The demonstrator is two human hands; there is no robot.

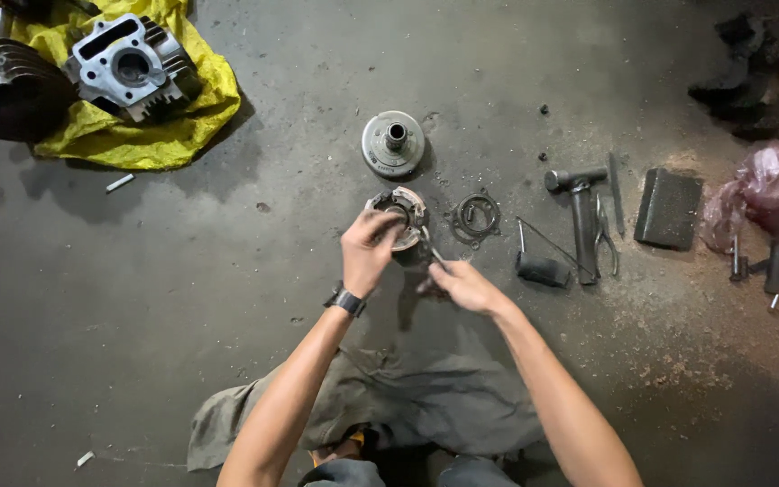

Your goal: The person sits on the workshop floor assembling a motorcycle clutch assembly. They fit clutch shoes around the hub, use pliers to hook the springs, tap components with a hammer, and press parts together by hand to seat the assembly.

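left hand [367,252] clamps the round clutch part [400,221], right hand [462,284] works a thin tool [432,252] beside it; drum [393,144] beyond already off, teardown looks midway.

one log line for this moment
left hand: grips clutch part | right hand: holds thin tool at it | floor: drum, hammer

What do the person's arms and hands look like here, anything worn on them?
Both arms are bare up to the bottom edge of the picture, with no sleeves showing. The left hand has no glove; a dark wristwatch with a black strap sits on that wrist. The right hand is also ungloved, and its wrist carries nothing. No rings or markings can be made out at this size.
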